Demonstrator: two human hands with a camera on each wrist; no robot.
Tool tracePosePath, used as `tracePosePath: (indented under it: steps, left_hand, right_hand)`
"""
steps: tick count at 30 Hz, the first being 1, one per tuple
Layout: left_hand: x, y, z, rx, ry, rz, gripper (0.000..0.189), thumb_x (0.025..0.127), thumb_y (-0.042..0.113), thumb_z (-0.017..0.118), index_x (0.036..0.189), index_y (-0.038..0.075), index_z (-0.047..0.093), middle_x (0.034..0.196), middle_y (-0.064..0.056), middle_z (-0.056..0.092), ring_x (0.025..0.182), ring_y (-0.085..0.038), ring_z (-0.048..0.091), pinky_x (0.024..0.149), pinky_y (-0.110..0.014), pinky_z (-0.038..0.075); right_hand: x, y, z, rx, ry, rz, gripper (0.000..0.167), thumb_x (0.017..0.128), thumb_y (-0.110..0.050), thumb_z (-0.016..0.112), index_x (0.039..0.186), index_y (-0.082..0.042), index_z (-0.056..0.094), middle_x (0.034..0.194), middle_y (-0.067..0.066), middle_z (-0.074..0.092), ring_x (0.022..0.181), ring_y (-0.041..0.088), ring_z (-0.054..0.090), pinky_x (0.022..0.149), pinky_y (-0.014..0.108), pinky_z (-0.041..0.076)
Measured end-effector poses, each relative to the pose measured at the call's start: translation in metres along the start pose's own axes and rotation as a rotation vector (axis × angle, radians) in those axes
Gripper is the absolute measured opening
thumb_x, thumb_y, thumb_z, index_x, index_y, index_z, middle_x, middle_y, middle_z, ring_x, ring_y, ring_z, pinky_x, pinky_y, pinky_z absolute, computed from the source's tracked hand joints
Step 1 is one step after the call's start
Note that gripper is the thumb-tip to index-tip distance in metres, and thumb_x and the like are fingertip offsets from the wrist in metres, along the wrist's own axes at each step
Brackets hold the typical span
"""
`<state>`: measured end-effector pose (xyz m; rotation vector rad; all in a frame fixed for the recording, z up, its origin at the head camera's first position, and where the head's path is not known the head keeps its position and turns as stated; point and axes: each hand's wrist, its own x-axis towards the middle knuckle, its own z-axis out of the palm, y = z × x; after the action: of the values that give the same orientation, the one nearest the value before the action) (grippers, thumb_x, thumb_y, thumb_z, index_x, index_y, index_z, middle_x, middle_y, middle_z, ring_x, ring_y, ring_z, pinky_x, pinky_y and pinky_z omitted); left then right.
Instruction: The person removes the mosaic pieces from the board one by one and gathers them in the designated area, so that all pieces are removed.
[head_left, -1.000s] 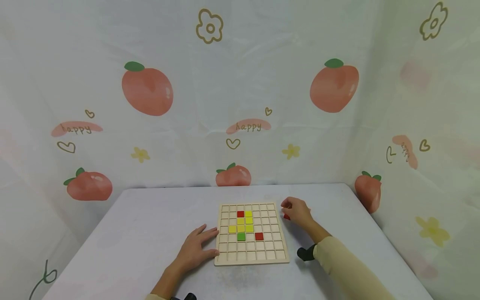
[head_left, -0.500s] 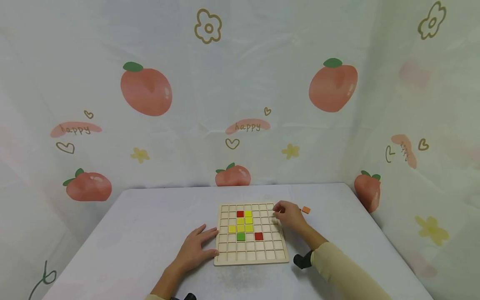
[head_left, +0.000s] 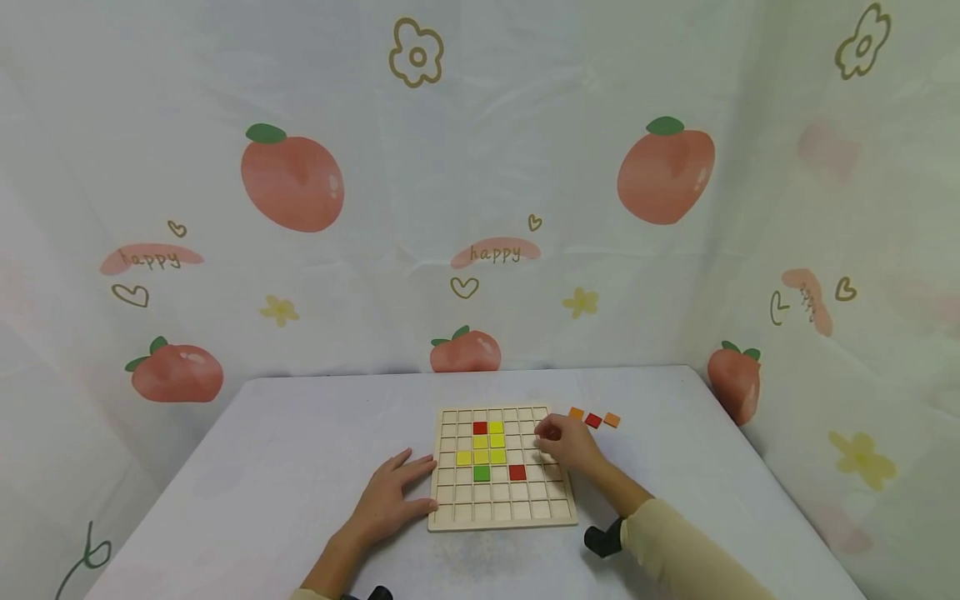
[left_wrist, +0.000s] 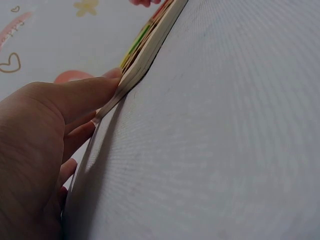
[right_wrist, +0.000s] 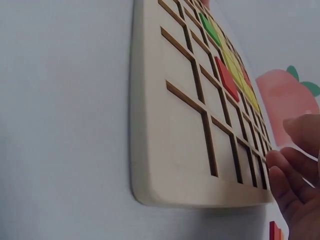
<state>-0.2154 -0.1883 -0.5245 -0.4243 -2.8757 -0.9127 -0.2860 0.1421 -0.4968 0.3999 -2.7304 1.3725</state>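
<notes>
A square wooden grid board (head_left: 504,517) lies on the white table and carries several yellow tiles (head_left: 498,457), two red tiles (head_left: 517,472) and one green tile (head_left: 482,473). My left hand (head_left: 386,500) rests at its left edge, thumb and fingertips against the rim (left_wrist: 131,80) and the fingers spread. Over the right side of the board is my right hand (head_left: 572,442), its fingers bent toward the thumb. In the right wrist view the thumb and fingers (right_wrist: 300,165) hover past the board's edge; I cannot tell whether a tile is between them.
Right of the board's far corner lie an orange tile (head_left: 576,412), a loose red tile (head_left: 593,421) and another orange tile (head_left: 612,420). A printed curtain (head_left: 360,283) hangs behind the table (head_left: 300,442). Black wrist straps with mounts (head_left: 603,540) sit at both wrists.
My right hand has moved left and slightly toward me, from the loose tiles to over the board's right side, uncovering orange and red tiles. The left hand stays at the board's edge.
</notes>
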Motion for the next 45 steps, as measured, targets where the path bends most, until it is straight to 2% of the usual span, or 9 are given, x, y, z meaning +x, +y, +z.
tracePosePath:
  steps: [9,20,32,45]
  left_hand:
    - [0.0,-0.001,0.0,0.002,-0.005,0.001,0.067,0.076,0.054,0.074,0.133,0.021,0.062,0.137,0.008,0.056,0.138,-0.033,0.034,0.106,-0.062,0.027]
    - [0.0,0.0,0.0,-0.002,-0.003,-0.001,0.066,0.076,0.053,0.074,0.133,0.021,0.062,0.137,0.008,0.056,0.138,-0.032,0.034,0.107,-0.061,0.027]
    - [-0.001,0.004,-0.003,-0.01,-0.012,-0.016,0.066,0.076,0.052,0.075,0.133,0.02,0.062,0.138,0.007,0.056,0.138,-0.034,0.034,0.106,-0.062,0.026]
    - [0.0,0.002,-0.002,-0.001,-0.008,-0.021,0.067,0.076,0.053,0.075,0.134,0.021,0.062,0.137,0.008,0.056,0.138,-0.033,0.034,0.106,-0.062,0.027]
  right_hand:
    - [-0.009,-0.007,0.009,-0.027,-0.101,-0.091,0.013,0.082,-0.008,0.077,0.09,-0.008,0.066,0.081,-0.004,0.057,0.076,0.014,0.054,0.068,0.028,0.049]
    - [-0.011,-0.009,0.017,-0.105,-0.228,-0.067,0.018,0.08,-0.022,0.081,0.089,-0.017,0.066,0.082,-0.004,0.052,0.079,0.015,0.049,0.066,0.027,0.045]
    - [-0.013,-0.007,0.022,-0.181,-0.241,-0.146,0.019,0.078,-0.02,0.082,0.086,-0.016,0.066,0.081,-0.005,0.049,0.076,0.012,0.047,0.065,0.025,0.043]
    - [-0.017,-0.015,0.019,-0.167,-0.234,-0.138,0.02,0.078,-0.017,0.082,0.087,-0.015,0.064,0.082,-0.004,0.049,0.078,0.014,0.047,0.066,0.026,0.042]
